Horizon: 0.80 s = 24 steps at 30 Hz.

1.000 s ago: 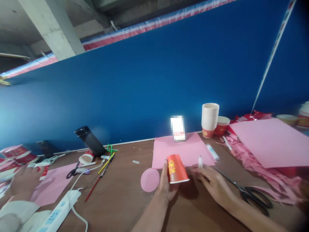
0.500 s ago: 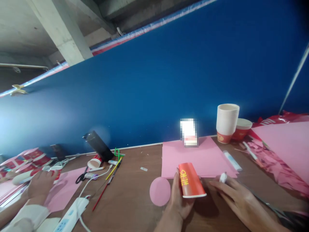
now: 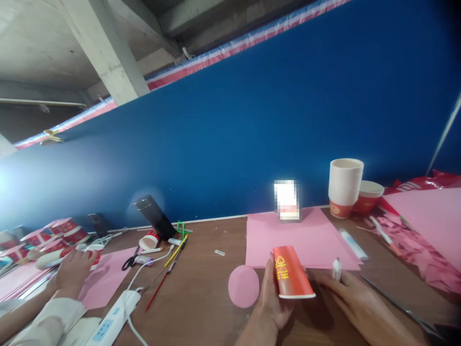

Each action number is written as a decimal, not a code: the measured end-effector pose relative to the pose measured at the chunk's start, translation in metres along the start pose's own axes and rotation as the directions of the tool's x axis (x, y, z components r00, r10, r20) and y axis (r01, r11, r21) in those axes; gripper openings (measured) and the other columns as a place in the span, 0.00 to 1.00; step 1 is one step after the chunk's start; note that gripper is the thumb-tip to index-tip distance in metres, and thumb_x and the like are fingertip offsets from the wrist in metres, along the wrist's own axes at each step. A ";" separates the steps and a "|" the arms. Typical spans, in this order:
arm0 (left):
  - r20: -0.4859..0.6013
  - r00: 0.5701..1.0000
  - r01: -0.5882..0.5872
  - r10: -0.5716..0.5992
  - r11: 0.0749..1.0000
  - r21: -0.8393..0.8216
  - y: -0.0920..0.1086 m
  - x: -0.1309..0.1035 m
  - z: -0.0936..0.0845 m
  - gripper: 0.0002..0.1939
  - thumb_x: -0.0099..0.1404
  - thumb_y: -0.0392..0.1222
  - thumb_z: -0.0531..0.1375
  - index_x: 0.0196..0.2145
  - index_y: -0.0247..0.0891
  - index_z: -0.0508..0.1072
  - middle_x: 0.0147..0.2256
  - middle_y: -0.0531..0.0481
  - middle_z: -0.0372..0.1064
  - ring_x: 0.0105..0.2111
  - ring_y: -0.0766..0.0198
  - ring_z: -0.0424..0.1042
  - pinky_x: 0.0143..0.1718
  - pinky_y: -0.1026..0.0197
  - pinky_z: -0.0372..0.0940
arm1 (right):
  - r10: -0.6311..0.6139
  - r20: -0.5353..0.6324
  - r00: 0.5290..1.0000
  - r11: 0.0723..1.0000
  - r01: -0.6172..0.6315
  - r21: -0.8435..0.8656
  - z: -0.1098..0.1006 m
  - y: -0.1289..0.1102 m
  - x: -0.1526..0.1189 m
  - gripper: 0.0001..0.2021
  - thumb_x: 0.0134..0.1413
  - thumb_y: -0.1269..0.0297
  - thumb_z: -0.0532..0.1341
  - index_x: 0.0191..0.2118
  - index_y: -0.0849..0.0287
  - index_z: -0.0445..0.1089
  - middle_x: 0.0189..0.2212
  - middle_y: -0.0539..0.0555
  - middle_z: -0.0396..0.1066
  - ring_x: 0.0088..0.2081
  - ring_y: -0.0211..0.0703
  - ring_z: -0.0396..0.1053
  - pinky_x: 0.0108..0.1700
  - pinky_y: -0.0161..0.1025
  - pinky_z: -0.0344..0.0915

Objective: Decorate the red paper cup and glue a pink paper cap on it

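Note:
My left hand (image 3: 275, 300) is closed around a red paper cup (image 3: 294, 273) with yellow lettering, tipped on its side with its white edge toward me. To the right of it, my right hand (image 3: 355, 300) grips a small white tube with a pointed tip (image 3: 336, 270); the tip points up and the rest is hidden by my fingers. Left of the cup, a pink paper circle (image 3: 244, 287) lies flat on the brown table. Behind both hands are pink paper sheets (image 3: 284, 240).
Stacked white paper cups (image 3: 345, 182) and a glue stick (image 3: 353, 245) stand and lie to the right, near pink scraps (image 3: 410, 245). A dark metal tool (image 3: 399, 305) lies by my right forearm. Leftward are a power strip (image 3: 115, 317), paintbrushes (image 3: 167, 271) and another person's hand (image 3: 75, 269).
The white tube in my right hand has turned more upright. My left hand still holds the cup. The whole view has shifted slightly, so things appear farther right.

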<state>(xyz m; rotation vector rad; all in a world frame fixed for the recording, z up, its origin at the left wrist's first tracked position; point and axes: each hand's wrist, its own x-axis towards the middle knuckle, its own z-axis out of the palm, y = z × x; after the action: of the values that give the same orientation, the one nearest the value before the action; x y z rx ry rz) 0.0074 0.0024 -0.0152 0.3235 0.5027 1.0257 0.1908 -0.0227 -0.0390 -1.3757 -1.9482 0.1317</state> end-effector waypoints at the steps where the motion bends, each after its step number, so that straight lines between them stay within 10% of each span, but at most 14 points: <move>1: -0.003 1.000 -0.004 0.004 1.000 0.005 0.000 0.000 0.000 0.31 0.62 0.62 0.51 0.36 0.27 0.72 0.30 0.39 0.74 0.35 0.55 0.73 0.44 0.55 0.62 | 0.008 0.018 1.000 1.000 -0.009 0.018 -0.002 -0.002 0.000 0.15 0.51 0.71 0.53 0.35 0.52 0.76 0.32 0.53 0.76 0.32 0.43 0.75 0.33 0.34 0.72; 10: 0.041 0.999 -0.012 0.010 0.999 0.053 -0.003 0.000 0.000 0.32 0.62 0.62 0.51 0.36 0.25 0.72 0.32 0.38 0.74 0.33 0.58 0.72 0.41 0.58 0.62 | 0.003 0.209 0.978 0.993 -0.027 0.114 -0.015 -0.013 0.003 0.15 0.55 0.71 0.52 0.40 0.53 0.75 0.38 0.56 0.75 0.38 0.46 0.74 0.40 0.38 0.70; 24: 0.066 0.998 -0.029 0.024 0.997 0.072 -0.005 -0.001 -0.003 0.31 0.60 0.63 0.52 0.37 0.27 0.72 0.32 0.40 0.74 0.33 0.58 0.72 0.41 0.57 0.62 | -0.038 0.138 0.990 0.993 0.023 0.112 -0.023 -0.014 0.006 0.13 0.57 0.67 0.53 0.38 0.54 0.76 0.35 0.56 0.74 0.35 0.45 0.73 0.38 0.38 0.70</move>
<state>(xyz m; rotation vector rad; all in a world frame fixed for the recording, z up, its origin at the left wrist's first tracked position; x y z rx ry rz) 0.0088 -0.0009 -0.0200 0.4279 0.4784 1.0206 0.1935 -0.0304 -0.0126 -1.2940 -2.0438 0.3243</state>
